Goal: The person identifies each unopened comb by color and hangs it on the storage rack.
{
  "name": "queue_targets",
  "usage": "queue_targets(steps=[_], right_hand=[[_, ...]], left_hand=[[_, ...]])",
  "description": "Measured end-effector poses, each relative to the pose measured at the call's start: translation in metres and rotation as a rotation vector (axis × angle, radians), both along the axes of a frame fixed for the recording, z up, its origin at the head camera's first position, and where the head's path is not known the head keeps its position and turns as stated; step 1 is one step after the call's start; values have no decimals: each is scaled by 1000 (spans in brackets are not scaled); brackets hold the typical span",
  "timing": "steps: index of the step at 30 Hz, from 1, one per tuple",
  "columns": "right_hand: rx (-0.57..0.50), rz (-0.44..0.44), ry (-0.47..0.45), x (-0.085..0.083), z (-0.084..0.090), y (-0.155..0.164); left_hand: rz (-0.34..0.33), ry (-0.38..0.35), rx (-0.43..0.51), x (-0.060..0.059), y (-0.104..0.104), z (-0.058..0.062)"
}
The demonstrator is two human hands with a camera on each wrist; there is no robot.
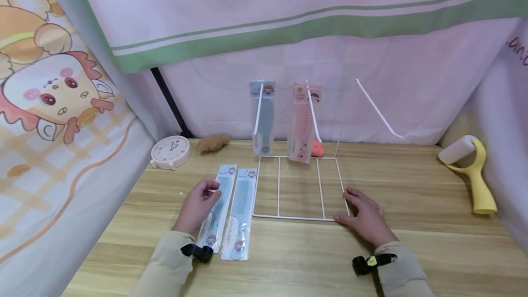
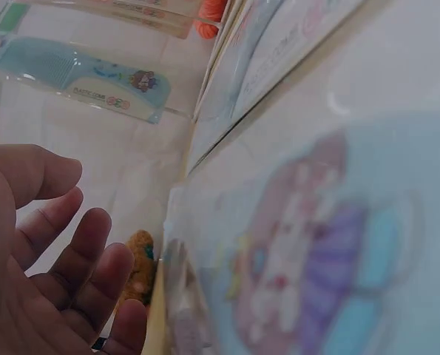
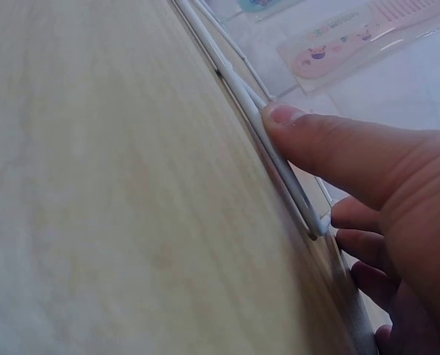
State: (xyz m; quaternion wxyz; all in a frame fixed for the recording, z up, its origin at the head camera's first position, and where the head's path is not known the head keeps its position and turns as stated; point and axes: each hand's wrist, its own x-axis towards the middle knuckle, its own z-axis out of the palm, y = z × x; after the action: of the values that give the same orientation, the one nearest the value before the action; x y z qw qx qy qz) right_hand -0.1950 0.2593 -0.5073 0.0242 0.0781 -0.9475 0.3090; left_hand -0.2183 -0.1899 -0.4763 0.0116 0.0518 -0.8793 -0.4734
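Observation:
A white wire display rack point(image 1: 299, 218) stands on the table, its base flat and its prongs sticking out above. My right hand point(image 1: 365, 217) holds the base's front right corner, thumb on the front wire point(image 3: 290, 174) and fingers at the side wire. One packaged blue comb point(image 1: 264, 118) hangs on the left prong and a packaged pink comb point(image 1: 301, 123) on the middle one; the right prong point(image 1: 377, 107) is bare. Two more packaged blue combs, a left one point(image 1: 220, 203) and a right one point(image 1: 239, 214), lie left of the base. Over the left one hovers my left hand point(image 1: 198, 207), fingers loosely bent, holding nothing.
A pink round clock point(image 1: 171, 151) and a brown fuzzy thing point(image 1: 213, 142) sit at the back left. Behind the rack is a coral-coloured thing point(image 1: 317, 148). On the right lies a yellow-handled lint roller point(image 1: 474, 173). Cloth point(image 1: 206, 95) hangs along the table's back.

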Motion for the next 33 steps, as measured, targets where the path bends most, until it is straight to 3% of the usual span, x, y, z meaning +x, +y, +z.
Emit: queue_targets(steps=[8,22,33], right_hand=[[4,0,-8,1,2,0],[0,3,11,1,4,-1],[0,1,3,0,1,-2]], left_hand=[[39,-29,22,-3,-7,-13],[37,-55,-144,-5,-9,-22],[30,-122,-276,-3,-3,-18]])
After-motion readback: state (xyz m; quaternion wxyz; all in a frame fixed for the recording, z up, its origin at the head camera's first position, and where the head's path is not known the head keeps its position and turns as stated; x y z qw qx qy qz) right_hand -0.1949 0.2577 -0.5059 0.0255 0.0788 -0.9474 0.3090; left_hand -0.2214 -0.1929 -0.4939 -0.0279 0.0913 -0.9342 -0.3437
